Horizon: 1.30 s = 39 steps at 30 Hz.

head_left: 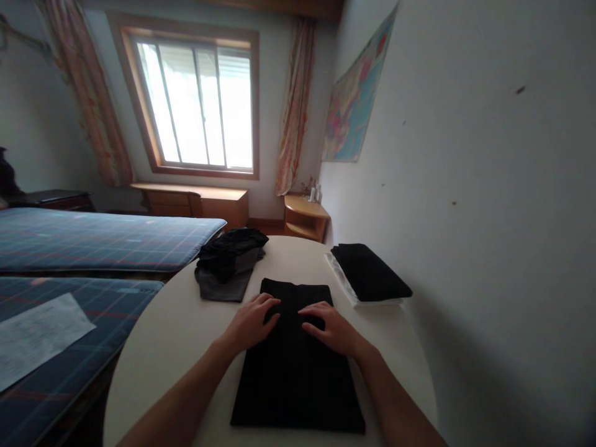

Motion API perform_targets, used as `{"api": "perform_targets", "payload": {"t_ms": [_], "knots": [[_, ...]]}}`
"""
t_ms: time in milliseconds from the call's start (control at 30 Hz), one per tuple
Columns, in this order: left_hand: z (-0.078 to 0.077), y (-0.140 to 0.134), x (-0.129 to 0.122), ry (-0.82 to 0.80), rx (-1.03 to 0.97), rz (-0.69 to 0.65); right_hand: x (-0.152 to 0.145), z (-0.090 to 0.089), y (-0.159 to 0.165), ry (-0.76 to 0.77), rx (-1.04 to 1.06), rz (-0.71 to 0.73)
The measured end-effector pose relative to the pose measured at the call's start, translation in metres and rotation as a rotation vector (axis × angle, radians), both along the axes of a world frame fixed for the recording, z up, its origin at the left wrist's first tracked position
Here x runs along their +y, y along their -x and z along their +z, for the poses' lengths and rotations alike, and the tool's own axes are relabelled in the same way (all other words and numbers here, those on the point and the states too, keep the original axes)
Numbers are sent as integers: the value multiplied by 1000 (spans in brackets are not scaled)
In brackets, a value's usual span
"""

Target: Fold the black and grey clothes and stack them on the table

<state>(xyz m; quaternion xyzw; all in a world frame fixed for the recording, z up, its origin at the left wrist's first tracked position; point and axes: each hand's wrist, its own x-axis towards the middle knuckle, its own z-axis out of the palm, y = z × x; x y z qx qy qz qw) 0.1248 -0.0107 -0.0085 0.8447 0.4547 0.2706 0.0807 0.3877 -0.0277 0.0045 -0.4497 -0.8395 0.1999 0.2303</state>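
Observation:
A folded black garment (298, 379) lies flat in a long rectangle on the round cream table (158, 347), its exact kind hard to make out. My left hand (254, 320) rests on its left side near the far end, fingers stretched out and pointing inward. Opposite it, my right hand (330, 328) lies on the right side, fingers also spread and apart from the left ones. Neither hand grips the cloth. Beyond my left hand sits a loose heap of black and dark grey clothes (228, 267). To the far right is a folded black cloth stack (370, 271) with white items underneath.
A white wall (488, 261) runs close along the table's right side. Two beds with blue plaid mattresses (102, 239) stand to the left, one bearing a printed paper sheet (44, 335). A wooden corner shelf (305, 211) and low desk (218, 202) are beyond.

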Motion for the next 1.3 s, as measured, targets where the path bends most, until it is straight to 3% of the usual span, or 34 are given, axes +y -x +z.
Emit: {"api": "perform_targets", "payload": {"t_ms": [133, 267, 333, 467, 567, 667, 867, 1100, 1300], "knots": [[-8, 4, 5, 17, 31, -3, 12, -15, -11, -30, -59, -179], [-6, 7, 7, 55, 34, 92, 14, -15, -13, -1, -25, -125], [-5, 9, 9, 26, 16, 173, 14, -12, -12, -33, 13, -164], [-10, 14, 14, -36, 12, 366, 21, -17, -12, -175, -24, -488], [-16, 17, 19, 27, 57, 446, 29, -27, -16, -149, -46, -624], [-21, 19, 25, 84, 46, 435, 37, -33, -17, -99, -9, -637], [-25, 23, 34, 192, -111, 428, 46, -36, -15, 44, 263, -559], [-23, 25, 33, 243, -91, 446, 50, -45, -10, -74, -171, -710], [-14, 29, 29, 309, -155, 418, 51, -43, -9, -57, -171, -669]]}}
